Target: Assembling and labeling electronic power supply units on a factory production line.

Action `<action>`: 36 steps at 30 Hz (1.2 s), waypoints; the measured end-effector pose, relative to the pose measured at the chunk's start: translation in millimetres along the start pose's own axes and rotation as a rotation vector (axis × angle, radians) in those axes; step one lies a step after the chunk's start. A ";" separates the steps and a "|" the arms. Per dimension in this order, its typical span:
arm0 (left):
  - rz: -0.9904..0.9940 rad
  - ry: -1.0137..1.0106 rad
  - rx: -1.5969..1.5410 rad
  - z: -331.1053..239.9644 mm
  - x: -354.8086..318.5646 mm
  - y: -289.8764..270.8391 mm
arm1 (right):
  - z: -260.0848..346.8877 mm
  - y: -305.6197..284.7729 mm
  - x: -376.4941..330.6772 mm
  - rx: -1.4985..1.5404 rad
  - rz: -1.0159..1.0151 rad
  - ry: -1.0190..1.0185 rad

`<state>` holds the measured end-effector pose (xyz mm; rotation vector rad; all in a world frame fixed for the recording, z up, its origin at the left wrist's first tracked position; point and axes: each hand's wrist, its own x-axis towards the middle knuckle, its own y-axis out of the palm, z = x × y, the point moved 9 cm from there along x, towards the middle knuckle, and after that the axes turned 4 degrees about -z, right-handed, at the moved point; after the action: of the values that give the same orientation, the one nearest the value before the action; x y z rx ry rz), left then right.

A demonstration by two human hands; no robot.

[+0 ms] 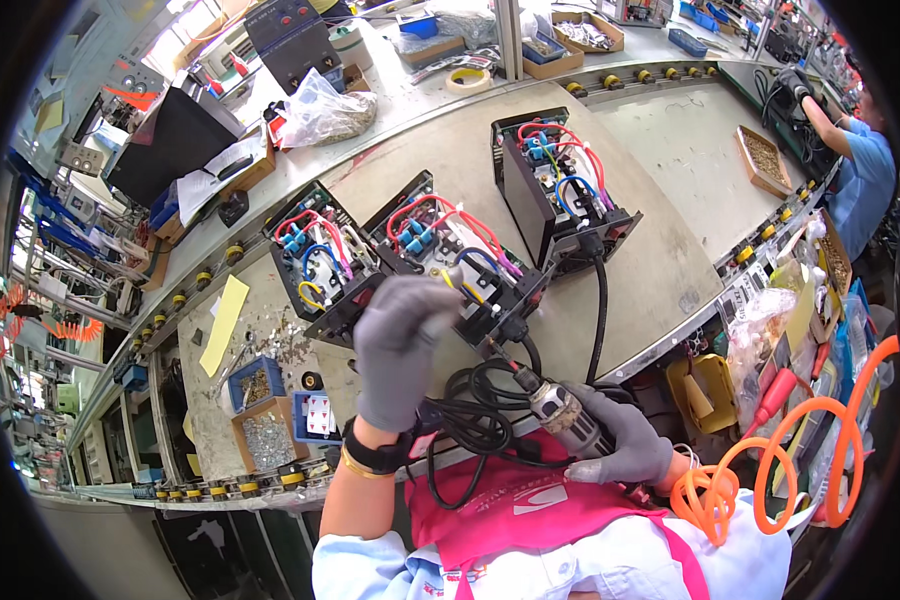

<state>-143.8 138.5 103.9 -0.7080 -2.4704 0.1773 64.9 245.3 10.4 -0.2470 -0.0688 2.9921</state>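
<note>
My right hand (625, 440), in a grey glove, is wrapped round a silver power screwdriver (568, 415). Its tip points toward the front panel of the middle black metal unit (440, 245). Above that unit's near left corner is my gloved left hand (400, 345), its fingers curled in and slightly blurred; whatever they pinch cannot be made out. Red, blue and yellow wires show inside the open-sided unit. Two similar units flank it: the left unit (320, 262) stands close by, the right unit (560, 190) farther off. A thick black cable (480, 395) lies coiled before me.
An orange coiled air hose (770, 470) hangs at my right. Blue parts bins (255, 382) with screws and a cardboard tray (268, 435) sit at the left. A yellow bin (705, 392) and plastic bags crowd the right edge. A co-worker's arm (825, 125) reaches in at the far right.
</note>
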 end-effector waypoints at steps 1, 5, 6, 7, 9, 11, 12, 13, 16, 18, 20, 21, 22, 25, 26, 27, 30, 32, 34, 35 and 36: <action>-0.004 -0.006 -0.004 8.4 -5.3 0.8 | -1.9 0.6 0.0 -0.004 0.003 0.007; 0.076 0.356 0.286 -1.7 -17.8 15.7 | -9.4 1.0 -0.9 0.019 0.005 0.044; 0.076 0.399 0.356 -7.9 -16.9 17.2 | -11.3 1.5 -1.4 0.012 0.013 0.067; 0.068 0.440 0.431 -11.3 -17.8 18.8 | -10.8 1.3 -1.5 0.005 0.018 0.075; 0.062 0.388 0.407 -2.0 -17.7 17.1 | -10.7 -0.2 -2.2 -0.032 0.011 0.116; 0.129 0.346 0.445 6.2 -16.7 19.5 | -7.2 0.6 -0.2 -0.069 0.023 0.124; 0.139 0.345 0.457 9.3 -16.1 20.0 | -6.5 1.1 1.4 -0.101 0.035 0.124; 0.138 0.336 0.447 10.7 -14.3 19.6 | -7.3 0.9 1.2 -0.105 0.034 0.137; 0.162 0.332 0.421 8.0 -6.0 19.1 | -9.7 1.2 1.2 -0.141 0.033 0.159; 0.248 0.301 0.491 8.1 -1.0 25.0 | -5.7 1.1 3.1 -0.174 0.018 0.085; 0.269 0.269 0.491 9.7 0.4 26.8 | -5.9 2.5 4.3 -0.141 0.019 0.117; 0.295 0.245 0.496 12.0 0.8 28.5 | -6.9 2.7 4.7 -0.102 0.015 0.142; 0.292 0.238 0.491 11.2 2.3 26.7 | -7.9 3.7 3.5 -0.106 0.018 0.149; 0.342 0.250 0.516 11.2 4.2 28.9 | -17.3 2.6 -0.5 -0.093 0.003 0.195; 0.354 0.263 0.511 10.7 3.5 30.6 | -17.4 2.3 -0.3 -0.105 -0.001 0.161; 0.366 0.277 0.507 10.7 2.9 31.9 | -15.8 2.3 -0.1 -0.118 -0.005 0.126; 0.429 0.322 0.526 13.0 0.7 37.0 | -18.6 3.3 0.5 -0.088 0.004 0.178; 0.439 0.340 0.506 10.6 -0.7 36.4 | -16.2 4.5 1.4 -0.105 0.003 0.180; 0.450 0.359 0.489 5.8 -1.8 36.1 | -16.0 5.3 0.1 -0.118 0.001 0.181; 0.475 0.368 0.513 4.0 -2.9 37.8 | -21.1 5.1 -2.6 -0.033 -0.019 0.231; 0.500 0.376 0.537 3.4 -4.4 39.4 | -25.7 4.8 -4.7 0.053 -0.038 0.281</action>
<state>-124.8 169.9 88.4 -0.9889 -1.7376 0.7831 73.1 240.8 -14.4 -0.6469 0.0342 2.8839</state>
